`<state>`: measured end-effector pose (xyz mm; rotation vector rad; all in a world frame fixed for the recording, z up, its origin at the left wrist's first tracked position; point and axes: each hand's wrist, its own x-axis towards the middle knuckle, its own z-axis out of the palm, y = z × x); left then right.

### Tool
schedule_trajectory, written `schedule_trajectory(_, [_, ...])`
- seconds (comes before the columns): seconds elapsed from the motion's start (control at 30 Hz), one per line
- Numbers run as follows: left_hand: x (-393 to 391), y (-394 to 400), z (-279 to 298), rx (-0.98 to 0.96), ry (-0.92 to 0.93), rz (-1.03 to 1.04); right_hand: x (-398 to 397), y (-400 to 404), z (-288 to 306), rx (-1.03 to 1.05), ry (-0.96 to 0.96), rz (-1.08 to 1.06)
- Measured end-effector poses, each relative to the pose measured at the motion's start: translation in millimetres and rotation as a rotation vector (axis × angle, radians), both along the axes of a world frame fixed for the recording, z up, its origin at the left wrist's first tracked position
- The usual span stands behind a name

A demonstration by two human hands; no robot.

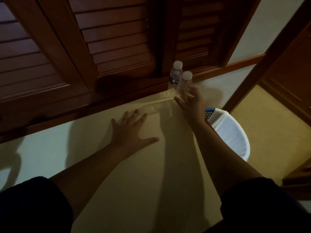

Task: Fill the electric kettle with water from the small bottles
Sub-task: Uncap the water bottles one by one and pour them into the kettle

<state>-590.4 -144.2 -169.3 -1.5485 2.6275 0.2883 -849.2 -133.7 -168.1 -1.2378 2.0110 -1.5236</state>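
Two small plastic bottles with white caps stand upright at the far edge of the cream surface (138, 174), against the louvered wooden doors. The rear bottle (175, 76) has a blue label. The nearer bottle (184, 85) is clear and unlabelled. My right hand (191, 105) is at this bottle's lower part, thumb on its left and fingers spread on its right; a firm grip does not show. My left hand (133, 130) lies flat on the surface with its fingers spread, holding nothing. No electric kettle is in view.
Dark louvered wooden doors (109, 39) rise right behind the bottles. A bin with a white liner and a blue perforated rim (230, 137) stands low at the right of the surface. A wooden post (262, 61) runs diagonally at the right.
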Motion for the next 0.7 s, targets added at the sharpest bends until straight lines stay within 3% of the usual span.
schedule_trajectory(0.57, [3, -5, 13, 0.077, -0.012, -0.003, -6, 7, 0, 0.058, 0.024, -0.021])
schedule_trajectory(0.7, [24, -2, 36, 0.169, 0.216, 0.015, 20, 46, 24, -0.019, 0.028, -0.132])
